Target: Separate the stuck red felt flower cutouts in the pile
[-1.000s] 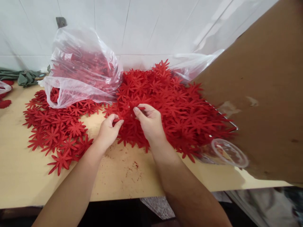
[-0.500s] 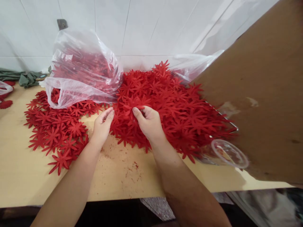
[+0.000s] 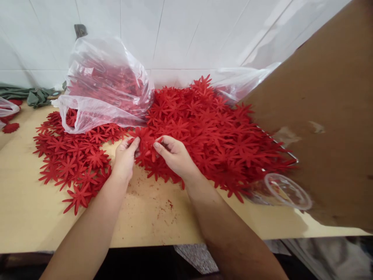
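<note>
Between my two hands is a red flower-shaped cutout (image 3: 145,140) with long narrow petals. My left hand (image 3: 126,153) pinches a petal at its left side, thumb against fingers. On the other side, my right hand (image 3: 171,153) pinches a petal between thumb and forefinger. Right behind and beside them rises a large heap of similar red flower cutouts (image 3: 210,136), so the held one partly blends into it. A looser spread of red flower cutouts (image 3: 68,165) lies left of my left forearm.
A clear plastic bag (image 3: 101,85) full of red pieces leans against the tiled wall (image 3: 180,35). To the right stands a big brown cardboard panel (image 3: 326,116), with a clear plastic tub (image 3: 287,190) by its foot. Red scraps dot the yellowish table (image 3: 151,225); dark green cloth (image 3: 37,95) lies at left.
My right hand has moved left toward my left hand, bringing a flower cutout off the heap. My left hand, earlier apart from it, now pinches it too. The view shifted slightly.
</note>
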The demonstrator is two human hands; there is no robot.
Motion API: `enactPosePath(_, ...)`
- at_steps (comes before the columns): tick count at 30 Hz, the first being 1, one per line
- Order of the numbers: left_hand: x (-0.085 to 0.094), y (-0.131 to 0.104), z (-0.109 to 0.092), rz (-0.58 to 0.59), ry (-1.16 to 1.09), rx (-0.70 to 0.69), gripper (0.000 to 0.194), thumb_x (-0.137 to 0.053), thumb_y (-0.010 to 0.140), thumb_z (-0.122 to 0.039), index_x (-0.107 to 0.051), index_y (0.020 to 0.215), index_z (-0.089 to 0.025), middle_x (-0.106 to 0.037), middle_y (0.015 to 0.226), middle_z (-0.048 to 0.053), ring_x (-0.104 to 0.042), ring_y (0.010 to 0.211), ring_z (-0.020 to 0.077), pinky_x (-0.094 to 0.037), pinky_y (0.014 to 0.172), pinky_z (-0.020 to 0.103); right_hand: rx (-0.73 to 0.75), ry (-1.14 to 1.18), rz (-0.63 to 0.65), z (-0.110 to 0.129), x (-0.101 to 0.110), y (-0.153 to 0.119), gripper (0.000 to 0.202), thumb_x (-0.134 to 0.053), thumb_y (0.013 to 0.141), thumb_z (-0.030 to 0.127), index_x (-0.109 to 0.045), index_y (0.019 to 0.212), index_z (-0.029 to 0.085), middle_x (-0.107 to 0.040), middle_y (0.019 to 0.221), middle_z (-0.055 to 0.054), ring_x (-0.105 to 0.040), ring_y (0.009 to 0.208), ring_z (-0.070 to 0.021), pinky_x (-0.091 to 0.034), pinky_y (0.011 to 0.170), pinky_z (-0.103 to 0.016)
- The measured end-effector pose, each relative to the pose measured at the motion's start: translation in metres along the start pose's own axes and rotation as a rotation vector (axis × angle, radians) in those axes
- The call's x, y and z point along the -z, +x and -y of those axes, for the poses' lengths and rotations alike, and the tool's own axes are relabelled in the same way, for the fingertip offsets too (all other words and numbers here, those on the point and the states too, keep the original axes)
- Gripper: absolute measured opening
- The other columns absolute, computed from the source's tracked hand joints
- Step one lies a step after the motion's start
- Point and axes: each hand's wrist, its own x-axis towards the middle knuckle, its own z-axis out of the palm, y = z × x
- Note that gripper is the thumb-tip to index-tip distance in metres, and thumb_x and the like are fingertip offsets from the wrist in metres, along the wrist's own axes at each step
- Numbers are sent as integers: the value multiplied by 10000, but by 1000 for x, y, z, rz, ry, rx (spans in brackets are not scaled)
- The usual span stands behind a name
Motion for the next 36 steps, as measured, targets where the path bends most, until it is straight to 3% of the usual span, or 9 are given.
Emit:
enactPosePath(5, 9, 9, -5, -157, 8, -22, 226, -681, 610, -258, -496, 718, -185, -517, 607, -84, -451, 486, 24, -360, 496, 157, -9, -1, -189, -7, 8, 3, 341, -606, 684, 517, -501, 707, 193, -452, 575, 47, -418, 509, -78, -362, 511, -234)
enactPosePath(9, 5, 6, -3, -61, 93, -84, 180, -658, 635, -251, -512, 702, -170, -534, 601, -68, -470, 514, 34, -372, 518, 164, 33, -110, -356, -12, 13, 6, 319, -572, 718, 502, -515, 709, 188, -486, 594, 25, -456, 543, -98, -411, 551, -260)
enactPosePath(12, -2, 0, -1, 10, 159, -133, 133, -615, 686, -260, -528, 689, -160, -545, 579, -52, -475, 519, 46, -390, 544, 180, 94, -331, -494, -14, 17, 6, 333, -507, 774, 478, -575, 880, 170, -583, 822, -75, -554, 770, -177, -468, 697, -351)
enactPosePath(15, -5, -3, 1, 51, 250, -172, 123, -579, 725, -275, -551, 710, -156, -571, 593, -33, -496, 545, 67, -415, 584, 207, 196, -582, -575, -11, 17, 3, 428, -543, 759, 455, -561, 1095, 191, -517, 1156, -149, -459, 1127, -274, -380, 924, -495)
enactPosePath(18, -3, -4, 3, 129, 383, -196, 146, -579, 730, -302, -559, 717, -158, -604, 665, -5, -525, 614, 94, -435, 644, 241, 216, -559, -456, -5, 8, -2, 376, -516, 793, 428, -568, 1098, 214, -523, 1206, -134, -438, 1183, -265, -328, 992, -510)
enactPosePath(22, 1, -3, 8, 189, 549, -275, 167, -609, 706, -319, -540, 671, -171, -574, 653, -9, -512, 631, 105, -426, 658, 253, 82, -205, -163, 1, -6, -6, 317, -557, 770, 430, -568, 993, 204, -650, 977, -80, -605, 893, -191, -481, 831, -386)
enactPosePath(25, 0, -4, 9, 172, 610, -308, 142, -627, 683, -282, -535, 663, -175, -552, 637, -20, -495, 611, 97, -415, 646, 247, -2, -10, -85, 0, -6, -3, 247, -624, 709, 398, -560, 844, 201, -655, 817, -32, -606, 739, -152, -501, 731, -325)
enactPosePath(30, -5, -7, 4, 273, 574, -283, 127, -628, 661, -202, -579, 773, -169, -614, 769, 8, -539, 702, 107, -424, 713, 257, -72, 44, -204, -6, 3, 3, 214, -632, 683, 375, -515, 709, 198, -557, 660, 18, -517, 596, -107, -461, 598, -267)
enactPosePath(36, -4, -7, 2, 245, 548, -238, 88, -569, 714, -244, -557, 698, -158, -575, 698, -1, -499, 653, 100, -405, 695, 256, 60, -144, -337, -10, 4, 3, 152, -594, 723, 331, -579, 767, 186, -607, 880, -62, -574, 859, -174, -482, 779, -339)
